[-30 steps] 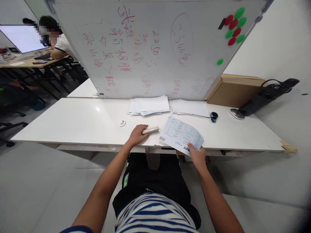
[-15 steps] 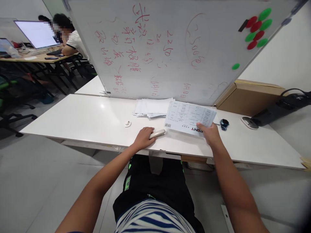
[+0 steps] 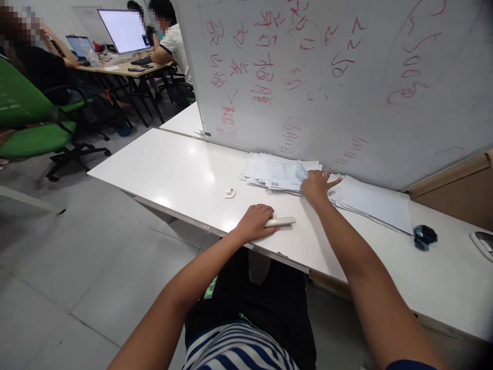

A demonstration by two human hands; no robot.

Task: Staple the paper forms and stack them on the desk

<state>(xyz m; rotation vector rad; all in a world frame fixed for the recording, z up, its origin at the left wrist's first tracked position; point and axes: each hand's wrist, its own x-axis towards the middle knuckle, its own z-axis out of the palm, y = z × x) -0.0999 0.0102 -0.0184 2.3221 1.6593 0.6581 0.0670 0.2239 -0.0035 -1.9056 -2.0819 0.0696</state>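
Note:
My left hand (image 3: 256, 223) is closed around one end of a white stapler (image 3: 283, 222) near the desk's front edge. My right hand (image 3: 318, 186) is at the right end of a loose paper stack (image 3: 254, 169), its fingers on a printed sheet (image 3: 283, 173) lying over that stack. One finger sticks out to the right, and the fingertips on the sheet are partly hidden. To the right of this hand, a second pile of white paper (image 3: 373, 200) lies fanned along the whiteboard's foot.
A small white earphone-like piece (image 3: 230, 193) lies on the white desk (image 3: 169, 169). At right are a dark blue smartwatch (image 3: 425, 236), a mouse (image 3: 483, 241) and a cardboard box (image 3: 454, 180). The whiteboard (image 3: 370, 103) stands behind. People sit left, near a green chair (image 3: 38, 133).
My right hand has carried the printed sheet leftward onto the left stack, uncovering the right pile. The left hand keeps its hold on the stapler. The view has turned left.

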